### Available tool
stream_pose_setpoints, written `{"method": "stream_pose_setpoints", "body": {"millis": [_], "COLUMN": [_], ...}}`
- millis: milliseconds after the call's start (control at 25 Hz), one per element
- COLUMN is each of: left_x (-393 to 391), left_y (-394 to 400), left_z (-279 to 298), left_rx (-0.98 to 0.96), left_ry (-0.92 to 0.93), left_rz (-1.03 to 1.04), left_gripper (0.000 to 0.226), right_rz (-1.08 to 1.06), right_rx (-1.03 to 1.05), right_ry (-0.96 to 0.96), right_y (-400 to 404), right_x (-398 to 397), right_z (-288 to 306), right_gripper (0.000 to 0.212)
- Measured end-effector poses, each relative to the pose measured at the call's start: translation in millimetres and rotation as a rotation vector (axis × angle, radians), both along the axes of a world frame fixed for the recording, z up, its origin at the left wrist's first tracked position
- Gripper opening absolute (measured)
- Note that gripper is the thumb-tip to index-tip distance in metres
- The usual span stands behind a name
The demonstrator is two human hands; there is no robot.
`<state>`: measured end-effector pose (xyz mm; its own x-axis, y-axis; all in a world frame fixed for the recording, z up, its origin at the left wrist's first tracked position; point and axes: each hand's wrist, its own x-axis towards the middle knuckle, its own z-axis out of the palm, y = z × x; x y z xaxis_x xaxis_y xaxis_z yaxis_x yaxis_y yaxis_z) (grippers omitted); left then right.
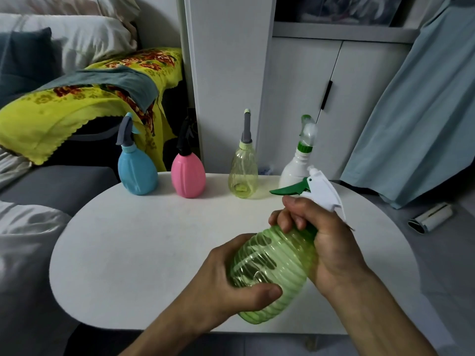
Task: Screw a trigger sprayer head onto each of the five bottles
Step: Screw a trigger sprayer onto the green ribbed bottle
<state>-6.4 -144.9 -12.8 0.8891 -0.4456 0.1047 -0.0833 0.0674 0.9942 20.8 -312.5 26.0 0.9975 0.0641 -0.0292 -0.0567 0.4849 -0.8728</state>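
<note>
Head view: both hands, left [226,281] and right [326,242], grip one green bottle [272,271]; four capped bottles [190,176] stand behind.

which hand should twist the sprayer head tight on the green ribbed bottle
Right hand: it already wraps the neck under the white sprayer head, while the left hand braces the green bottle.

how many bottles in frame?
5. Four stand along the table's far edge: blue, pink, clear yellow, white. The fifth, ribbed green, is held between left hand and right hand. None seem hidden.
</note>
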Motion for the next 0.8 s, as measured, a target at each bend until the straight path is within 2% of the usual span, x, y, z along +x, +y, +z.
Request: {"method": "stream_pose_setpoints", "body": {"millis": [240, 320, 440, 520, 560, 680, 720, 800], "left_x": [-1, 1, 2, 3, 5, 16, 18, 22], "left_y": [-3, -3, -4, -6, -7, -4, -3, -3], "left_z": [-7, -10, -14, -16, -17, -16, -15, -17], "left_rx": [0.021, 0.058, 0.270, 0.299, 0.255, 0.030, 0.033, 0.197], "left_ry": [-0.054, -0.065, -0.157, -0.195, -0.185, -0.045, -0.034, -0.066], "left_rz": [0.064, 0.050, 0.067, 0.188, 0.239, 0.267, 0.245, 0.244], "left_gripper": [0.059, 0.067, 0.090, 0.084, 0.081, 0.078, 0.078, 0.077], "right_rz": [-0.050, -0.088, -0.239, -0.152, -0.057, 0.149, 0.127, -0.058], "right_rx": [-0.036, -0.054, -0.208, -0.327, -0.368, -0.434, -0.473, -0.593], "right_ry": [0.032, 0.049, 0.031, -0.018, -0.042, -0.048, -0.053, -0.063], "right_y": [-1, -1, -4, -4, -3, 3, 5, -1], "right_x": [4, 5, 8, 7, 6, 1, -1, 0], "right_z": [-5, -9, -16, -16, -14, -20, -23, -28], "right_gripper": [0.033, 0.034, 0.033, 0.019, 0.025, 0.065, 0.071, 0.077]}}
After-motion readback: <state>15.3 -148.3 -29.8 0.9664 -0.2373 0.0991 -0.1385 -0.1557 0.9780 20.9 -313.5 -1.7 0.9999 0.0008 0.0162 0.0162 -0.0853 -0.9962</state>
